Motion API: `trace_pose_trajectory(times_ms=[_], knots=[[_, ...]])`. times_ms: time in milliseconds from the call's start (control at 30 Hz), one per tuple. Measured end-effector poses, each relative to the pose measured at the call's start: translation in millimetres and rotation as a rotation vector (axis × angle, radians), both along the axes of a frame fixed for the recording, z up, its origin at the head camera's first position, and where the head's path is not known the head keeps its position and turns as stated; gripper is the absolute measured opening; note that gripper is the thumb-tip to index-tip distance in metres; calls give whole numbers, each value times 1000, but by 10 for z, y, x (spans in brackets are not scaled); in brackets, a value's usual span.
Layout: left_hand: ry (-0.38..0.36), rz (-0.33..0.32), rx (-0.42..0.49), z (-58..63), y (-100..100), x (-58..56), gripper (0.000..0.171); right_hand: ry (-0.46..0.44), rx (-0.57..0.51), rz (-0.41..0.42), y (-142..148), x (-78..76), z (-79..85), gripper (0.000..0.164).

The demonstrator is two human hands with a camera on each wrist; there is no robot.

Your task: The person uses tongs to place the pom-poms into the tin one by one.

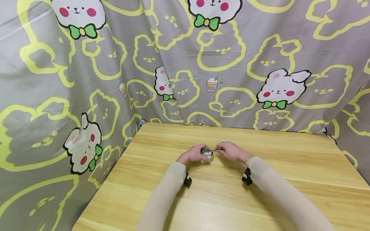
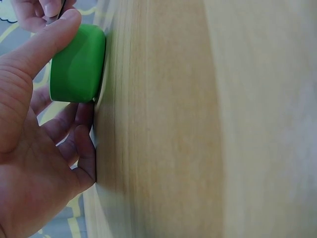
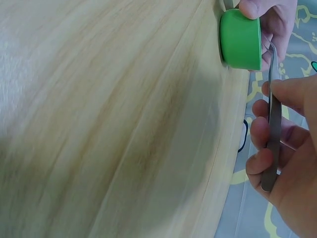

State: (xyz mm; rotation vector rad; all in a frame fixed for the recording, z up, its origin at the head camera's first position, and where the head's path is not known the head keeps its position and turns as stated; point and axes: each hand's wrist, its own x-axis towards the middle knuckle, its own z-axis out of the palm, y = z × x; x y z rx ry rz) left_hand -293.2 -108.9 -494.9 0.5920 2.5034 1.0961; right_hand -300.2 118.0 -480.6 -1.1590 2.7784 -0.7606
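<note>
A small round green tub [image 1: 212, 158] stands on the table, with its smooth green wall [image 2: 77, 64] large in the left wrist view. From the left side my left hand [image 1: 195, 154] holds it, thumb on the near side and fingers curving behind. Inside show small pale pieces, among them a pinkish-purple one [image 1: 210, 153]; their kind is too small to tell. My right hand [image 1: 232, 151] pinches metal tweezers [image 3: 275, 139] between thumb and fingers. Their bent tips reach over the tub's open top; whether they grip a piece cannot be made out.
The wood-grain table [image 1: 162, 138] stretches around both hands. A grey curtain [image 1: 179, 57] with yellow outlines and white cartoon animals hangs along its back and left side. Each wrist carries a black camera mount [image 1: 247, 177].
</note>
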Motion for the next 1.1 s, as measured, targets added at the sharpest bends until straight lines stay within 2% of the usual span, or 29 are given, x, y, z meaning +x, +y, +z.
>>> trace_pose_trajectory(times_ms=[533,800,1100], knots=[[-13,-7,7,13,8,-9,49,11,-41,-48,129,-9,0,13],[-13,2,7,49,6,5,50,26,-40,-102,318,-10,27,11],[-26,8,14,14,19,-16,51,19,-34,-127,585,-4,10,10]])
